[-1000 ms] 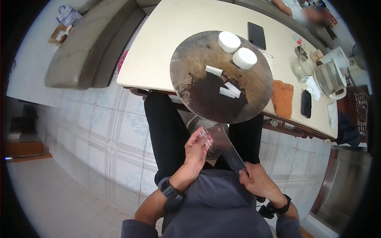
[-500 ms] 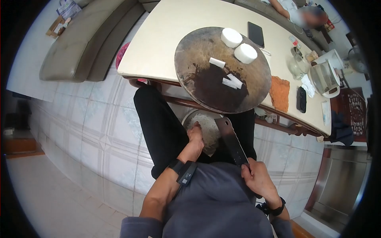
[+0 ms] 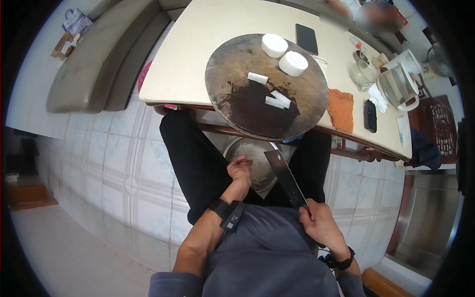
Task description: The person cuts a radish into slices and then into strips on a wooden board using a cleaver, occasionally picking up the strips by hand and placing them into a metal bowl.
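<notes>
My right hand (image 3: 319, 220) is closed round the handle of a cleaver (image 3: 287, 179), its dark blade slanting up and left between my knees. Over the left side of a metal bowl (image 3: 230, 146) is my left hand (image 3: 239, 168), its fingers curled in; whatever they hold, if anything, is hidden. Thin white shreds (image 3: 260, 171) lie in the bowl. On the round wooden chopping board (image 3: 227, 64), two thick white radish-like rounds (image 3: 273, 45) sit at the far side. Several small white sticks (image 3: 258, 77) rest near the board's wet, dark middle.
The board lies on a cream table (image 3: 183, 64), overhanging its near edge. To its right are an orange cloth (image 3: 340, 111), a black case (image 3: 369, 116), a glass jug (image 3: 363, 76) and a dark tablet-like slab (image 3: 306, 39). Another person (image 3: 378, 17) is beyond the table; a sofa (image 3: 99, 59) stands left.
My left hand has drawn back slightly from the shreds, and its fingers have curled up. The view has shifted, showing more of the bowl. The cleaver remains in my right hand.
</notes>
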Motion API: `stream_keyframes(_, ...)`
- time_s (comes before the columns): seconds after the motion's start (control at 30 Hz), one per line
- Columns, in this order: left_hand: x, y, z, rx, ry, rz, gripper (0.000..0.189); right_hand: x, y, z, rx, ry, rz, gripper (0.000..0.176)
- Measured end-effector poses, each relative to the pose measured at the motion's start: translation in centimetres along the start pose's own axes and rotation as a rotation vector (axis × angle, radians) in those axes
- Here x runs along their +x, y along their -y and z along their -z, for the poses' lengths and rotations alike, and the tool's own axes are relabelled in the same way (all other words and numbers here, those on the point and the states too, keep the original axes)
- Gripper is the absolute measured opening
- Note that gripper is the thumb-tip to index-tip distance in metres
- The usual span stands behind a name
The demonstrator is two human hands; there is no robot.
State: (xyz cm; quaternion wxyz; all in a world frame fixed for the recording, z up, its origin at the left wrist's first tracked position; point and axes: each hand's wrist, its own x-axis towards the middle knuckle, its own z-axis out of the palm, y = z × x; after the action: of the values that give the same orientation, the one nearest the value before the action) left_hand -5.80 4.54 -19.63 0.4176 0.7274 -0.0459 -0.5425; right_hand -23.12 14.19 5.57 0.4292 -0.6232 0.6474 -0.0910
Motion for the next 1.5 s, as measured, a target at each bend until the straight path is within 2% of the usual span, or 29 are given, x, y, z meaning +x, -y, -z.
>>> stream_keyframes(0.13, -0.7, -0.7, 0.5, -0.049, 0.033, -0.023, 0.01, -0.2, -0.3, 0.0, -0.007, -0.025, 0.017, 0.014)
stream_keyframes(0.23, -0.9, -1.9, 1.5, -0.142, 0.106, 0.07, 0.007, 0.1, -0.6, 0.0, -0.003, -0.015, 0.024, 0.015)
stream_keyframes(0.33, -1.7, -3.3, 2.6, -0.308, 0.208, 0.176, 0.013, 0.4, -0.6, 0.0, -0.072, -0.013, 0.063, 0.014)
stream_keyframes(0.53, -5.4, -7.2, 4.8, -0.384, 0.331, 0.083, 0.021, 0.8, -1.1, 0.4, -0.101, 0.08, 0.148, 0.016)
stream_keyframes(0.63, -6.5, -8.4, 5.6, -0.415, 0.318, 0.017, 0.021, 1.0, -1.2, 0.3, -0.066, 0.042, 0.19, 0.017)
stream_keyframes(0.83, -7.9, -10.9, 6.5, -0.422, 0.297, -0.222, 0.021, 0.7, -0.5, 2.1, -0.041, 0.023, 0.138, 0.019)
stream_keyframes(0.93, -10.1, -13.2, 5.9, -0.361, 0.29, -0.531, 0.018, 0.3, -1.0, 2.7, 0.046, 0.018, 0.05, 0.021)
stream_keyframes(0.97, -10.8, -14.0, 5.5, -0.356, 0.294, -0.537, 0.018, 0.1, -0.9, 2.9, 0.052, 0.013, 0.052, 0.021)
stream_keyframes(1.03, -12.0, -15.5, 4.5, -0.169, 0.315, -0.901, 0.017, -0.3, -0.6, 3.2, 0.227, 0.036, -0.029, 0.021)
stream_keyframes(1.1, -12.7, -17.3, 3.4, -0.089, 0.337, -0.986, 0.018, -0.5, -0.7, 3.3, 0.284, 0.031, -0.029, 0.02)
stream_keyframes(1.17, -13.2, -19.5, 2.0, 0.359, 0.385, -1.342, 0.021, -0.3, -0.9, 3.5, 0.339, 0.036, -0.032, 0.019)
stream_keyframes(1.2, -12.6, -19.9, 1.1, 0.45, 0.39, -1.437, 0.024, -0.2, -1.0, 3.6, 0.346, 0.057, -0.022, 0.018)
stream_keyframes(1.27, -12.4, -20.8, -0.2, 0.564, 0.371, -1.499, 0.024, 0.0, -1.4, 4.0, 0.364, 0.085, -0.015, 0.017)
stream_keyframes(1.33, -11.5, -20.9, -0.9, 0.705, 0.371, -1.546, 0.026, 0.2, -1.8, 5.2, 0.578, 0.219, -0.01, 0.017)
stream_keyframes(1.43, -11.2, -21.3, -1.4, 0.921, 0.369, -1.61, 0.028, 0.6, -1.6, 7.0, 0.561, 0.213, 0.023, 0.017)
stream_keyframes(1.5, -11.2, -21.4, -1.9, 0.942, 0.379, -1.605, 0.027, 1.0, -1.9, 7.6, 0.551, 0.192, 0.09, 0.015)
